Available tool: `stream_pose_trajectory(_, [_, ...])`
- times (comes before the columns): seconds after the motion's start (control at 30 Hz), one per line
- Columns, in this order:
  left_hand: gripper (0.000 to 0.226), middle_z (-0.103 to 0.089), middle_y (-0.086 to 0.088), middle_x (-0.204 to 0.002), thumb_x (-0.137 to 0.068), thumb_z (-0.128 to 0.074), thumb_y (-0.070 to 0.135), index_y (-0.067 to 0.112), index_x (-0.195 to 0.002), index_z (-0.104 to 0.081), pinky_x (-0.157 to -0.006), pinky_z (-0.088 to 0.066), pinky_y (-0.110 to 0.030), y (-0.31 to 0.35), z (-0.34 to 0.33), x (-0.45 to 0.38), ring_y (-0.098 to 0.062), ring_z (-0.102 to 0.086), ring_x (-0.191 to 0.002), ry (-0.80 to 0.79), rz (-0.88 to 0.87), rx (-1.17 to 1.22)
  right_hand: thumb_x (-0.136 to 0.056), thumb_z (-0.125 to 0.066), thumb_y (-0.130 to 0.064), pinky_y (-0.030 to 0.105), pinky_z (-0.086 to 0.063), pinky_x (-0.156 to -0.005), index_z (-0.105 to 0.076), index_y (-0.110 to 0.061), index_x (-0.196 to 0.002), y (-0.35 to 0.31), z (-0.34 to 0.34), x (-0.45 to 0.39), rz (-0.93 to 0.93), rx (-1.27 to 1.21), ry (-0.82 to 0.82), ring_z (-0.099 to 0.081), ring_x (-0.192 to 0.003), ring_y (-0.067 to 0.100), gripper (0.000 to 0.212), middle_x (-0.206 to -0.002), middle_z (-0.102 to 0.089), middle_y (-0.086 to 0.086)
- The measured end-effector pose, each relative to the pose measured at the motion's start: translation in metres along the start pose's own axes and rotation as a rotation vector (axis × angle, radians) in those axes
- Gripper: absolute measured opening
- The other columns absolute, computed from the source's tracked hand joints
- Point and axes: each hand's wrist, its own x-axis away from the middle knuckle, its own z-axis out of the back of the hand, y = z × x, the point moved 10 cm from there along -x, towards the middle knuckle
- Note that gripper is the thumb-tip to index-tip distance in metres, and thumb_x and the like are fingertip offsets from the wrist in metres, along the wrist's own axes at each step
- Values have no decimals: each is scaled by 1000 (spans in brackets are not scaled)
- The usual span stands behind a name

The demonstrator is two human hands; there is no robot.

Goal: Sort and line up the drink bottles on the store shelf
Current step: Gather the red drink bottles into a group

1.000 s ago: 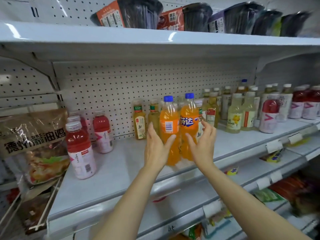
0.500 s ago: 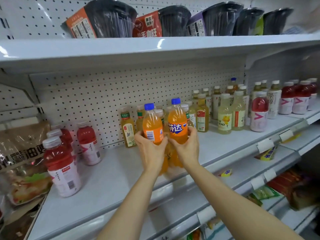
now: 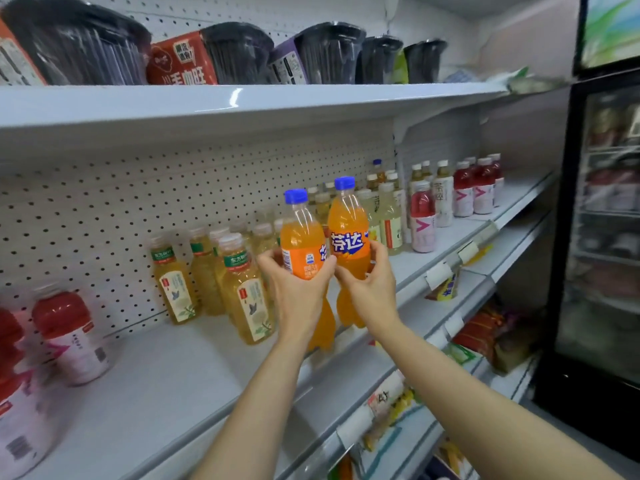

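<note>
Two orange soda bottles with blue caps are held side by side above the front of the white shelf [image 3: 145, 386]. My left hand [image 3: 298, 292] grips the left orange bottle [image 3: 301, 244] around its label. My right hand [image 3: 372, 289] grips the right orange bottle [image 3: 346, 233] low on its label. Both bottles are upright and touch each other. Behind them to the left stands a group of yellow tea bottles [image 3: 242, 289] with green bands.
Red drink bottles [image 3: 69, 337] stand at the shelf's left end. Pale tea bottles [image 3: 389, 220] and more red bottles [image 3: 474, 192] fill the right end. Dark bowl packs [image 3: 239, 57] sit on the shelf above. A glass-door cooler [image 3: 602, 220] stands at the right.
Both hands closed around the two orange bottles and lifted them off the shelf, moving them rightward. The camera view swung to the right.
</note>
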Motion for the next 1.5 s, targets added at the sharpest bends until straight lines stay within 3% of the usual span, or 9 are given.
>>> stream_pose_trajectory(0.13, [69,-53,11,-108,-75,-85,28,23,-119,-31,-63,-48,-5,12,-61,1,-2,-61,-90,-61,-20,52,-78,-78,-35,24,-53,-86,-42,-32,-131,5,54,-26,0,-17,-22,-59,-106,4,65,-119,-58,-11])
stream_pose_trajectory(0.4, [55,-67,4,-101,-76,-83,33,20,-116,-47,-73,-55,-25,-1,-179,-6,0,-67,-79,-106,54,134,-78,-79,-25,19,-53,-80,-47,-26,-127,29,163,-95,16,52,-45,-61,-91,-6,58,-110,-64,-11])
stream_pose_trajectory(0.67, [51,-68,5,-106,-75,-83,38,24,-116,-55,-85,-59,-44,-24,-246,-38,-13,-68,-94,-82,90,74,-80,-77,-18,8,-49,-66,-45,-21,-130,73,227,-155,-41,57,-4,-60,-87,-13,59,-111,-62,-9])
stream_pose_trajectory(0.93, [41,-64,17,-100,-81,-77,39,40,-111,-50,-75,-51,-24,-22,-319,-71,-2,-64,-91,-137,10,81,-83,-74,-21,14,-46,-66,-44,-27,-129,104,249,-228,-32,65,17,-60,-91,-6,56,-109,-60,-17])
stream_pose_trajectory(1.0, [45,-65,14,-105,-79,-77,43,38,-114,-50,-77,-53,-26,-21,-336,-80,-4,-65,-93,-148,-16,68,-83,-74,-23,13,-44,-66,-43,-29,-128,108,250,-249,-24,73,7,-58,-92,-5,55,-107,-57,-20])
stream_pose_trajectory(1.13, [63,-65,9,-107,-66,-74,58,31,-119,-54,-76,-54,-28,-26,-343,-103,-7,-64,-93,-82,-29,46,-83,-74,-21,14,-42,-69,-42,-31,-125,115,248,-296,3,65,-26,-57,-93,-3,54,-106,-56,-20])
stream_pose_trajectory(1.23, [50,-63,15,-99,-74,-76,48,33,-117,-55,-68,-48,-23,-37,-330,-118,-1,-61,-87,-3,-17,0,-82,-75,-16,15,-46,-74,-46,-24,-126,129,242,-328,22,51,-37,-60,-93,-1,53,-108,-61,-13])
stream_pose_trajectory(1.37, [49,-66,13,-100,-74,-76,49,32,-117,-59,-77,-53,-32,-55,-308,-129,-8,-65,-91,92,-2,-58,-81,-76,-13,19,-50,-83,-45,-21,-131,162,221,-360,10,21,-91,-61,-98,0,59,-116,-62,-2])
stream_pose_trajectory(1.5, [45,-68,6,-103,-78,-76,39,23,-118,-63,-74,-51,-29,-63,-293,-125,-10,-65,-89,167,-20,-93,-81,-76,-17,34,-50,-96,-42,-22,-135,185,198,-386,17,35,-175,-60,-108,10,64,-122,-60,-1])
